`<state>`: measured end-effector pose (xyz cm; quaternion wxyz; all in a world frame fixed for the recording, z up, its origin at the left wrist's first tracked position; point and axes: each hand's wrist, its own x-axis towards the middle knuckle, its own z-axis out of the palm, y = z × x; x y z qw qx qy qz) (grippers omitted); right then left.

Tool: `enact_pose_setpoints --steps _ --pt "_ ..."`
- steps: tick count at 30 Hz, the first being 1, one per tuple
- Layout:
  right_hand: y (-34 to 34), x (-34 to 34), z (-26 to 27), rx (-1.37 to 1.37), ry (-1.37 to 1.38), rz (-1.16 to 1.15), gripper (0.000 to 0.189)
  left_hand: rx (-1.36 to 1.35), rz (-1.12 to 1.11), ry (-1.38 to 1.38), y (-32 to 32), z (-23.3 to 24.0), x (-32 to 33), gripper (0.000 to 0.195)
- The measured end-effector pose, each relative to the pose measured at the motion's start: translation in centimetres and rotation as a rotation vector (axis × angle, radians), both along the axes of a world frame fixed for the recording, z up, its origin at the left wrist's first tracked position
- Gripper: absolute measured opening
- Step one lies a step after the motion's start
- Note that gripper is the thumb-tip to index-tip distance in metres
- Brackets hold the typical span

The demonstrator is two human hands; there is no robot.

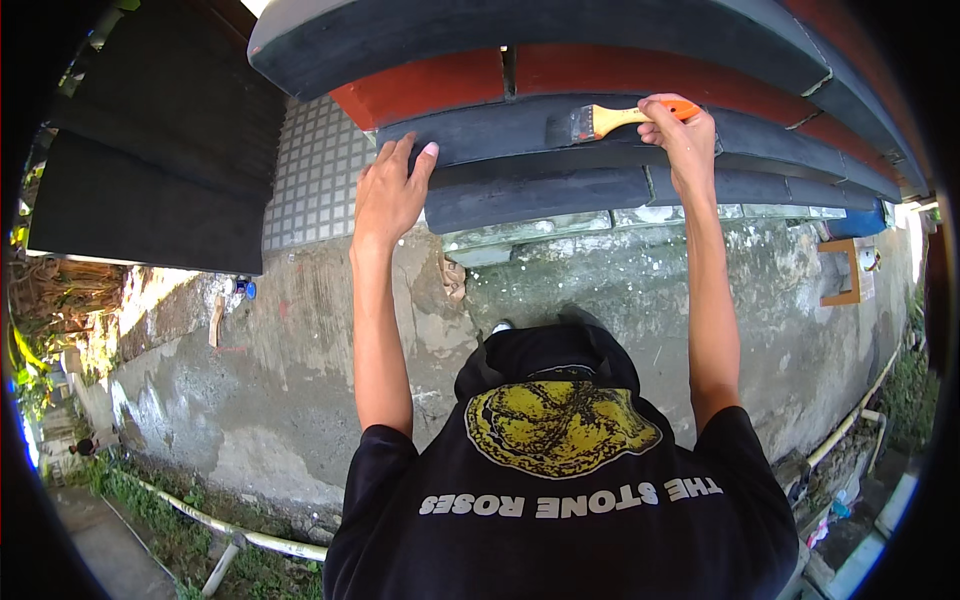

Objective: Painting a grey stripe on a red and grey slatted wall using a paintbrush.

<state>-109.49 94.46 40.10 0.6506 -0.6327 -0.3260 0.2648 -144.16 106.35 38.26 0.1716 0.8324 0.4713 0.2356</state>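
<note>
My right hand (679, 139) is closed around the orange and pale wooden handle of a flat paintbrush (619, 118). The brush lies sideways, its dark, paint-covered bristles touching the upper face of a dark grey ledge (495, 133). At the ledge's left end my left hand (394, 184) rests, fingertips on the edge, holding nothing. Darker, wet-looking paint shows beside the bristles. Behind the ledge runs a red panel (442, 82) with a narrow dark gap, beneath a thicker dark grey ledge (420, 34). A lower grey ledge (540, 196) sits nearer my body.
Worn concrete ground (300, 405) lies around me. A large black panel (150, 187) stands left, beside grey checkered tiles (319, 165). A blue lid or can (250, 290) and a wood piece (217, 321) lie left; a brown box-like object (851, 271) is at right. Pale pipes (277, 546) edge the ground.
</note>
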Motion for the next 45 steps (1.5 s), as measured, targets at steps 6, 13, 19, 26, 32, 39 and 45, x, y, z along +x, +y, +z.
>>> enact_pose_setpoints --steps 6,13,19,26,32,39,45 --pt "-1.9 2.7 3.6 -0.032 -0.376 -0.315 0.013 0.034 0.091 0.062 -0.6 -0.1 1.7 0.061" --pt "-1.7 4.4 2.9 -0.053 -0.261 0.05 0.014 0.018 0.169 0.102 -1.3 0.0 3.1 0.063" --pt "-2.6 7.6 3.2 0.132 -0.151 0.129 0.017 0.016 0.214 0.104 -1.6 -0.2 3.8 0.063" --pt "-4.5 10.9 4.1 -0.039 -0.639 -0.215 0.015 0.021 0.265 0.121 -1.8 -0.1 4.7 0.065" --pt "-4.5 11.6 2.7 0.076 -0.192 0.073 0.018 0.039 0.303 0.178 -1.8 -0.1 5.7 0.066" --pt "-6.9 14.9 3.4 0.159 -0.471 -0.291 0.019 0.045 0.301 0.171 -1.9 -0.2 5.8 0.067" --pt "-6.6 15.7 2.8 0.041 -0.474 -0.244 0.018 0.031 0.314 0.196 -1.8 -0.2 6.0 0.068"
